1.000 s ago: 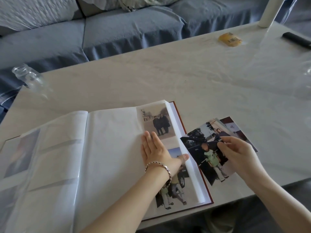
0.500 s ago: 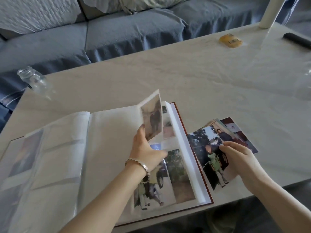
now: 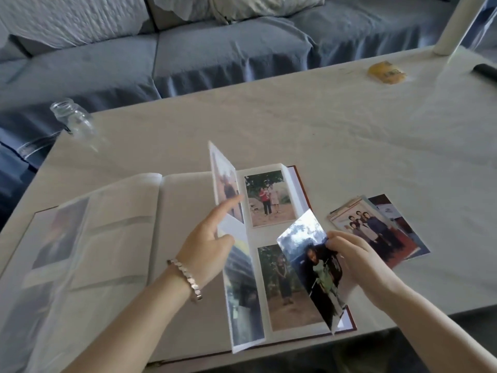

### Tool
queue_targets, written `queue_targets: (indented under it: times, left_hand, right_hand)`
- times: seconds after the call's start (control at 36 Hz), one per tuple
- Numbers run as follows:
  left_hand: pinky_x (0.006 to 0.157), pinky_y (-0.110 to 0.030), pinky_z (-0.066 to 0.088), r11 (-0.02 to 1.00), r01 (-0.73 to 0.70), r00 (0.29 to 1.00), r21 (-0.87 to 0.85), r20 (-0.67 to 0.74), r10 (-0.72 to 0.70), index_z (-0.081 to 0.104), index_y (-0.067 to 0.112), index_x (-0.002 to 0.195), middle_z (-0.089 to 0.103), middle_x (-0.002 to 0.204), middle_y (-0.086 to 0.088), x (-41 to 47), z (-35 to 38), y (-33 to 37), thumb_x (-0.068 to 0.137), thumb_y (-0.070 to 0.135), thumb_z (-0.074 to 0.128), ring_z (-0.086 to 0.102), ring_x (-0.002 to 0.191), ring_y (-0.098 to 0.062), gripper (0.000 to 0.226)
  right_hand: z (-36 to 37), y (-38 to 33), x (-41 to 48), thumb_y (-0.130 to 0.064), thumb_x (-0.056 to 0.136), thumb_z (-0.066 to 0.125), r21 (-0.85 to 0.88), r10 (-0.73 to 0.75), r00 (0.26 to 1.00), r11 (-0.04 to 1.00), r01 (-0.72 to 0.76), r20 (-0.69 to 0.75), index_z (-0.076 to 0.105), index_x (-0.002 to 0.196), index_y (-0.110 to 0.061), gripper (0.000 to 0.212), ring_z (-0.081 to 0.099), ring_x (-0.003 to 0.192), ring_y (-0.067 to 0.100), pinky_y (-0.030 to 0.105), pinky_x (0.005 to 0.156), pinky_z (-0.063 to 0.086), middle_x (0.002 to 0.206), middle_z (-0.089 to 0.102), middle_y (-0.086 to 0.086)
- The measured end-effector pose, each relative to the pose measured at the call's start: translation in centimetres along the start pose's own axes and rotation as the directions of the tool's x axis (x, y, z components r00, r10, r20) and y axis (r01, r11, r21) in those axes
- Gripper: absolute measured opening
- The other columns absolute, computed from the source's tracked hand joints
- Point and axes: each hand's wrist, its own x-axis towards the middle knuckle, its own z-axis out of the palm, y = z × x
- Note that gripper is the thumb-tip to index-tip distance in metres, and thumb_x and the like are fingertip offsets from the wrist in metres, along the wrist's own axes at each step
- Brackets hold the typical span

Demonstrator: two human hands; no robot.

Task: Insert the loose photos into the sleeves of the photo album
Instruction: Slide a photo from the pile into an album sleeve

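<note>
The photo album (image 3: 121,238) lies open near the table's front edge, its left pages showing blank sleeves. My left hand (image 3: 209,243) holds one album page (image 3: 228,211) raised on edge, fingers behind it and thumb in front. The page beneath shows two sleeved photos (image 3: 269,197). My right hand (image 3: 355,262) pinches a loose photo (image 3: 312,265) of a dark car and a figure, lifted and tilted above the album's right edge. A small pile of loose photos (image 3: 376,227) lies on the table right of the album.
A clear glass jar (image 3: 72,117) stands at the table's far left corner. A yellow packet (image 3: 387,72) and a black object (image 3: 485,72) lie far right, beside a white post (image 3: 454,25). A grey-blue sofa (image 3: 215,49) runs behind the table (image 3: 322,125).
My left hand has turned the page further up, uncovering two more sleeved photos. My right hand has lifted the top photo off the pile and brought it over the album's right edge.
</note>
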Motion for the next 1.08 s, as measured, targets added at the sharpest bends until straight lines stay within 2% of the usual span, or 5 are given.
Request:
queue_targets:
  times: [0.08, 0.19, 0.39, 0.72, 1.08]
  left_hand:
    - [0.036, -0.015, 0.026, 0.998, 0.039, 0.998, 0.054, 0.052, -0.042, 0.051, 0.045, 0.12, 0.061, 0.054, 0.002, 0.3, 1.3, 0.6, 0.09, -0.004, 0.042, 0.028, 0.031, -0.007, 0.058]
    - [0.044, -0.014, 0.039, 0.995, 0.014, 0.997, 0.095, 0.076, -0.021, 0.045, 0.034, 0.134, 0.054, 0.127, -0.018, 0.3, 2.7, 2.3, 0.094, 0.006, 0.047, 0.057, 0.053, 0.004, 0.049]
    - [0.085, -0.011, 0.026, 0.983, 0.006, 0.999, 0.182, 0.048, -0.015, 0.047, 0.027, 0.133, 0.047, 0.139, 0.011, 1.2, 3.8, 2.3, 0.089, 0.045, 0.055, 0.043, 0.122, -0.006, 0.048]
    - [0.05, -0.024, 0.053, 0.974, 0.169, 0.986, -0.149, 0.014, -0.169, 0.058, 0.018, 0.05, 0.053, 0.043, 0.011, 0.9, 2.1, 2.2, 0.084, 0.02, 0.065, 0.057, 0.049, -0.007, 0.035]
    - [0.059, -0.029, 0.03, 0.975, 0.154, 0.985, -0.159, -0.052, -0.165, 0.063, -0.002, 0.077, 0.044, 0.067, -0.008, -0.1, -0.8, -1.1, 0.055, 0.034, 0.055, 0.035, 0.061, -0.02, 0.043]
  right_hand:
    - [0.1, -0.1, -0.2, -0.026, 0.086, 0.052, 0.05, 0.0, 1.0, 0.999, 0.0, 0.001, 0.057, 0.09, 0.009, 0.036, 0.06, 0.089, 0.041, 0.047, 0.086, 0.047, 0.093, 0.06, 0.03]
    - [-0.1, 0.0, 0.1, -0.026, 0.082, 0.051, 0.153, 0.0, 1.0, 0.988, -0.001, 0.008, 0.049, 0.096, 0.017, 0.046, 0.056, 0.084, 0.036, 0.046, 0.083, 0.044, 0.098, 0.054, 0.037]
    - [-0.6, 0.0, 0.6, -0.023, 0.078, 0.048, 0.428, -0.016, 0.996, 0.904, -0.021, 0.083, 0.055, 0.082, 0.003, 0.027, 0.058, 0.076, 0.024, 0.035, 0.075, 0.044, 0.082, 0.062, 0.017]
    - [1.6, -1.9, 0.4, -0.023, 0.074, 0.046, 0.443, -0.233, 0.906, 0.895, 0.058, 0.352, 0.048, 0.101, 0.016, 0.047, 0.061, 0.072, 0.019, 0.026, 0.07, 0.05, 0.081, 0.061, 0.015]
    - [0.2, -1.4, 0.1, -0.029, 0.063, 0.057, 0.358, -0.111, 0.974, 0.933, 0.034, 0.196, 0.047, 0.106, 0.017, 0.063, 0.056, 0.077, 0.026, 0.036, 0.079, 0.045, 0.089, 0.058, 0.02]
